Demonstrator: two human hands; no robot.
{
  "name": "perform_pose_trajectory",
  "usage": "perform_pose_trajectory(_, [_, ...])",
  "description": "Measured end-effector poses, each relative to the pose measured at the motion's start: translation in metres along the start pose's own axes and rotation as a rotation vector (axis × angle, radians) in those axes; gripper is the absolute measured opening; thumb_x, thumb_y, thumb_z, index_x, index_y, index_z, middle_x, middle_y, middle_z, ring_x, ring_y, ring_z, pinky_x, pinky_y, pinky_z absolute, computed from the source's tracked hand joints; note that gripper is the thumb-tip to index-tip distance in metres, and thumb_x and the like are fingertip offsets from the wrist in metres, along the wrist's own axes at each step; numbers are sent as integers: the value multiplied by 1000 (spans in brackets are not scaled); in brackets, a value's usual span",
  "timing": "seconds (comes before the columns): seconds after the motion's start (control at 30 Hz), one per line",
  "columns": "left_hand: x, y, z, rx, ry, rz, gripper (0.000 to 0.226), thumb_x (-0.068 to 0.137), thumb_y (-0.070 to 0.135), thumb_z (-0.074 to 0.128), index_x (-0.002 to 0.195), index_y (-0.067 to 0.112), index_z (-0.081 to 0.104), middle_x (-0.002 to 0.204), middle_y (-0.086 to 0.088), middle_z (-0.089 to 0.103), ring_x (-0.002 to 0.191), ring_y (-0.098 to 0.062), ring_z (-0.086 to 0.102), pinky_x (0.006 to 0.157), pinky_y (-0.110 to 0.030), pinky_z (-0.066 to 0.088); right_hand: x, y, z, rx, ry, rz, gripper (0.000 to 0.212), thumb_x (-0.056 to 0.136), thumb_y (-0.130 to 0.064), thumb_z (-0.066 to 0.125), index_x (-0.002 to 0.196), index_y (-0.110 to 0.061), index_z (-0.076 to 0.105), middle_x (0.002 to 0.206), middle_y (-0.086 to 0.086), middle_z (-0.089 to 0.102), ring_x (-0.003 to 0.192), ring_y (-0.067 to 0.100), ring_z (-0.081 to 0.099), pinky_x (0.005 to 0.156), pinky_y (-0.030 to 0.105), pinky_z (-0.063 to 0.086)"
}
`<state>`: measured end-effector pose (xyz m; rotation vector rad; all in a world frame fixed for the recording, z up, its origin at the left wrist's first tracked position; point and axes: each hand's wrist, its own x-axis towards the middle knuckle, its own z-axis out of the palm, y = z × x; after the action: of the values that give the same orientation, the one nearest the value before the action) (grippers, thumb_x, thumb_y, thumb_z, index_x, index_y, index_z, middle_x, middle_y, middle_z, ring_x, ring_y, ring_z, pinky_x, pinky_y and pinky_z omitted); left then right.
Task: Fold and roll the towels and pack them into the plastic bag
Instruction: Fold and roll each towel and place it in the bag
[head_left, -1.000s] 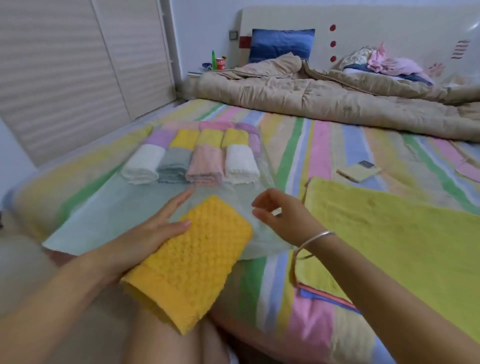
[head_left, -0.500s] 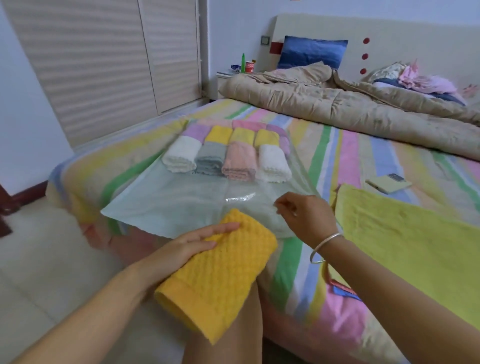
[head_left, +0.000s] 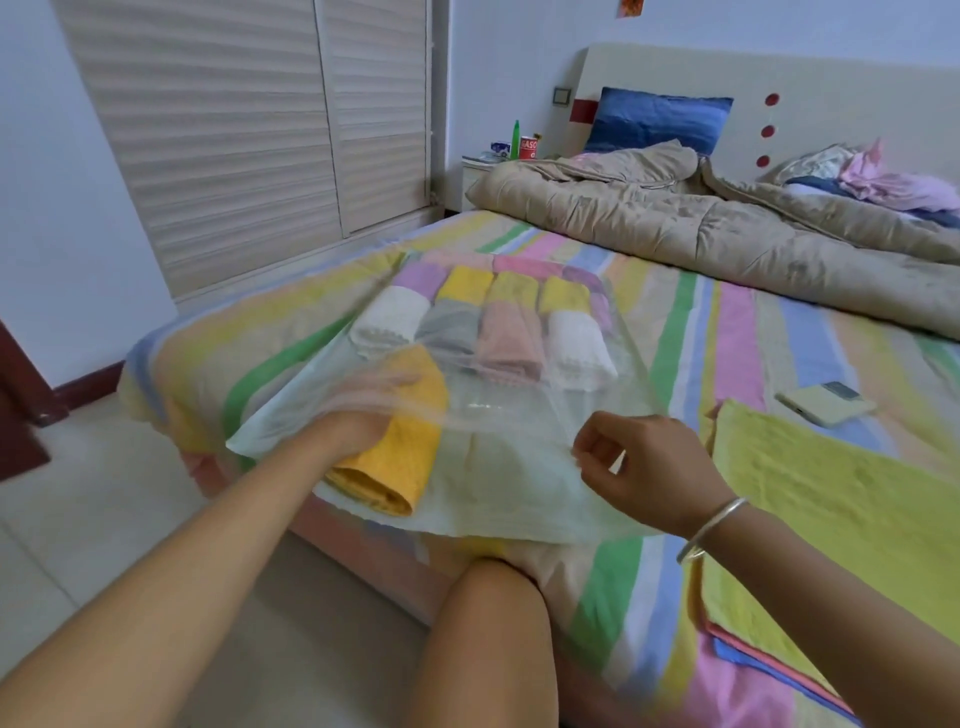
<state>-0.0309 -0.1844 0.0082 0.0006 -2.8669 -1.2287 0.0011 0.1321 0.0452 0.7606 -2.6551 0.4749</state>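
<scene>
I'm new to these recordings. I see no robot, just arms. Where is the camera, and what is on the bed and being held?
There is no machine: a person works with bare hands and wears one wide-angle camera on the head, so you look down along their arms. Every picture comes from that view. The left hand is inside the plastic bag, lying flat on a rolled yellow towel. The right hand pinches the bag's upper edge, holding it open. Deeper in the bag sit more rolled towels. The bag lies on a striped bed, with a flat yellow-green towel and a phone beside it.
</scene>
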Motion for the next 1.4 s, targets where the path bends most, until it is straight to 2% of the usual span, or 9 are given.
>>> perform_pose_trajectory(0.17, [31, -10, -16, 196, 16, -312, 49, 101, 50, 35, 139, 20, 44, 136, -13, 46, 118, -31, 49, 89, -44, 42, 12, -1, 19, 96, -180, -69, 5, 71, -32, 59, 75, -30, 62, 55, -21, 55, 54, -4, 55, 58, 22, 48])
perform_pose_trajectory(0.37, [67, -34, 14, 587, 168, -264, 38, 100, 15, 30, 131, 4, 48, 129, -21, 48, 121, -38, 47, 106, -50, 37, 28, 5, 41, 204, -180, -19, 27, 80, -51, 44, 76, -31, 63, 66, -18, 65, 65, -1, 61, 66, 31, 52])
perform_pose_trajectory(0.5, [38, 0, 55, 718, 153, -321, 72, 94, 45, 44, 149, 5, 22, 159, -23, 6, 146, -42, 3, 117, -57, 1, 46, -5, 61, 182, -118, 18, 40, 83, -65, 40, 99, -37, 63, 94, -22, 61, 91, -2, 56, 78, 31, 51])
perform_pose_trajectory(0.67, [28, -19, 65, 770, 248, -344, 85, 88, 46, 50, 153, 15, 6, 159, -23, 0, 146, -44, 0, 115, -63, 3, 53, -41, 80, 149, -384, -199, 96, 65, -86, 47, 146, -39, 25, 154, -11, 26, 144, 13, 21, 116, 34, 22])
perform_pose_trajectory(0.77, [28, -36, 58, 771, 275, -241, 61, 99, 26, 36, 155, 19, 12, 160, -20, 8, 147, -39, 12, 115, -59, 16, 45, -56, 102, -84, -450, -405, 85, 80, -42, 52, 150, -35, 4, 160, -3, 12, 147, 21, 10, 117, 50, 14])
perform_pose_trajectory(0.9, [43, -60, 45, 840, 364, -155, 54, 90, 6, 30, 140, 12, 50, 144, -25, 45, 128, -43, 48, 99, -65, 39, 44, -51, 104, 32, -425, -345, 72, 79, -23, 23, 150, -23, 26, 156, -6, 26, 143, 18, 26, 112, 51, 30])
perform_pose_trajectory(1.03, [60, -66, 48, 907, 331, -157, 58, 98, 14, 28, 154, 19, 12, 158, -18, 19, 143, -35, 26, 113, -58, 24, 46, -45, 97, 174, -501, -300, 69, 83, -15, 29, 151, -25, 20, 157, -12, 20, 146, 10, 14, 117, 41, 21])
perform_pose_trajectory(1.3, [66, -64, 49, 895, 396, -88, 63, 87, 20, 61, 146, 15, 39, 148, -21, 41, 132, -39, 45, 105, -63, 34, 45, -45, 91, 233, -498, -285, 70, 79, -38, 20, 147, -30, 30, 153, -14, 29, 143, 6, 21, 116, 35, 24])
perform_pose_trajectory(1.4, [31, -46, 57, 774, 312, -15, 71, 84, 37, 49, 147, 7, 36, 149, -29, 34, 136, -45, 36, 111, -60, 23, 48, -47, 82, 575, -505, -11, 57, 80, -61, 37, 133, -42, 49, 139, -19, 49, 130, -5, 39, 111, 26, 31])
